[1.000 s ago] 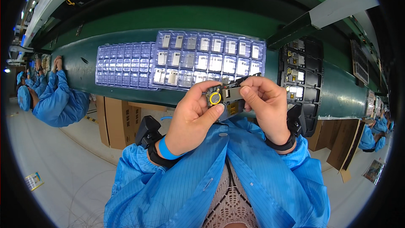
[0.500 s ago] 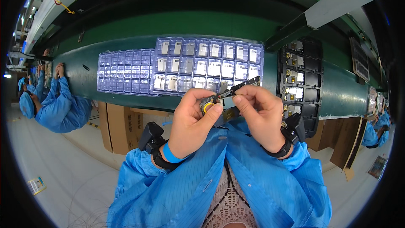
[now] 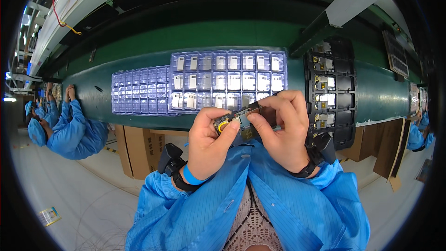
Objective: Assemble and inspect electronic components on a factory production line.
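Observation:
Both hands meet in front of my chest around a small dark electronic module (image 3: pixel 248 131) with a yellow ring near its left end. My left hand (image 3: pixel 209 142) pinches that left end, with the thumb beside the yellow ring. My right hand (image 3: pixel 285 132) is closed on the right end, thumb on the face and fingers bent over the far edge. A flat grey plate (image 3: pixel 245 119) shows on the module between the two thumbs. Fingers hide part of the module. Beyond the hands, a clear bluish plastic tray (image 3: pixel 210 58) holds rows of silvery rectangular plates.
Left of it lies a second clear tray (image 3: pixel 121 76) with smaller pockets. To the right, a black tray (image 3: pixel 344 96) carries similar modules in one column. A green post (image 3: pixel 311 35) rises behind. Cardboard boxes (image 3: pixel 134 151) stand below the bench; co-workers in blue (image 3: pixel 79 132) sit at left.
My right hand's fingers have moved up and over the module's far edge. A long dark strip that stuck out past them no longer shows. The view has shifted slightly.

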Demonstrator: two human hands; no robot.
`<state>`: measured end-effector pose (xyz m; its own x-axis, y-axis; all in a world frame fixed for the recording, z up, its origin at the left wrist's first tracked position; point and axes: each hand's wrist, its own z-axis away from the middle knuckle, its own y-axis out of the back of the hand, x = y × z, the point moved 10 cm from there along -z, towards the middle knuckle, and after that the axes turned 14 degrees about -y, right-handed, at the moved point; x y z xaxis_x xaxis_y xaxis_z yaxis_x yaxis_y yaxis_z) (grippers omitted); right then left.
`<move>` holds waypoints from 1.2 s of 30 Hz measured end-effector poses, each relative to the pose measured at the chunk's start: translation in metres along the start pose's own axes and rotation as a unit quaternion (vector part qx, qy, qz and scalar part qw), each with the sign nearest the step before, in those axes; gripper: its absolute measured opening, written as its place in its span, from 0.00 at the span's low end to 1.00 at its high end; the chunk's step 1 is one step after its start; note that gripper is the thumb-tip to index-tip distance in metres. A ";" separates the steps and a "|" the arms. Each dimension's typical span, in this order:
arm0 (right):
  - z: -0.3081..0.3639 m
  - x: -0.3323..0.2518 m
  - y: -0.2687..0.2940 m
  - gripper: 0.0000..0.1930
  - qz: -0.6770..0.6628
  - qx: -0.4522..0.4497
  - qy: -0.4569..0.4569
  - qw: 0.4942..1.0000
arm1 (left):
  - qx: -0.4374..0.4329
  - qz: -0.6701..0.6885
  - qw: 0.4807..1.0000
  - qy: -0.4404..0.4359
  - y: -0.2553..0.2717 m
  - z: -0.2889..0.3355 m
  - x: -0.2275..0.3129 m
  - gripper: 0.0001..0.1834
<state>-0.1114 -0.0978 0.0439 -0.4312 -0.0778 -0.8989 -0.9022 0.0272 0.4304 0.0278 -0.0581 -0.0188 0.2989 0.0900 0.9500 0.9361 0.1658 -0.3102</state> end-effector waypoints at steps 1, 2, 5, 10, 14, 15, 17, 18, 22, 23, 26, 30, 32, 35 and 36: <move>0.000 0.000 0.001 0.13 0.000 0.002 -0.002 1.000 | -0.002 -0.001 1.000 0.001 -0.001 0.000 0.000 0.11; 0.001 -0.001 0.002 0.14 0.013 0.002 0.004 1.000 | -0.002 0.003 1.000 0.001 -0.001 0.000 0.000 0.11; 0.000 -0.001 0.006 0.15 0.040 0.016 0.020 0.999 | -0.002 0.003 1.000 0.000 0.000 0.000 0.000 0.12; -0.010 0.001 0.015 0.15 0.029 0.039 0.026 0.998 | -0.020 -0.003 1.000 -0.001 -0.002 0.000 0.003 0.12; -0.011 0.043 -0.006 0.14 -0.148 -0.109 -0.144 0.972 | -0.029 -0.059 0.998 -0.024 -0.007 0.001 0.010 0.11; -0.011 0.040 -0.004 0.13 -0.125 -0.106 -0.120 0.979 | -0.028 -0.091 0.995 -0.033 -0.007 0.001 0.012 0.11; -0.011 0.039 0.000 0.13 -0.103 -0.100 -0.097 0.985 | -0.030 -0.109 0.992 -0.060 -0.010 -0.001 0.013 0.11; -0.012 0.039 0.002 0.12 -0.103 -0.092 -0.090 0.986 | -0.030 -0.125 0.988 -0.087 -0.012 -0.003 0.016 0.11; -0.011 0.048 0.015 0.12 -0.118 -0.050 -0.105 0.986 | -0.070 -0.118 0.989 -0.062 -0.026 -0.008 0.008 0.11; -0.013 0.053 0.014 0.11 -0.094 -0.059 -0.106 0.988 | -0.056 -0.107 0.992 -0.039 -0.024 -0.010 -0.001 0.10; -0.013 0.071 0.010 0.13 -0.165 -0.120 -0.155 0.967 | -0.046 -0.095 0.994 0.022 -0.024 -0.011 -0.019 0.11; -0.006 0.088 0.026 0.14 -0.130 -0.093 -0.158 0.974 | -0.087 -0.122 0.988 0.021 -0.045 -0.010 -0.029 0.11; -0.002 0.095 0.038 0.13 -0.125 -0.066 -0.172 0.975 | -0.104 -0.150 0.983 0.000 -0.056 -0.013 -0.031 0.11; 0.000 0.119 0.046 0.18 -0.174 -0.071 -0.169 0.968 | -0.127 -0.130 0.983 0.031 -0.075 -0.016 -0.047 0.11; 0.000 0.132 0.050 0.18 -0.174 -0.059 -0.173 0.968 | -0.129 -0.125 0.983 0.041 -0.080 -0.018 -0.054 0.11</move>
<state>-0.2136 -0.1069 -0.0533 -0.0973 0.2769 -0.9559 -0.9948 -0.0565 0.0849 -0.0600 -0.0935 -0.0449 0.0579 -0.0023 0.9983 0.9948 -0.0837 -0.0579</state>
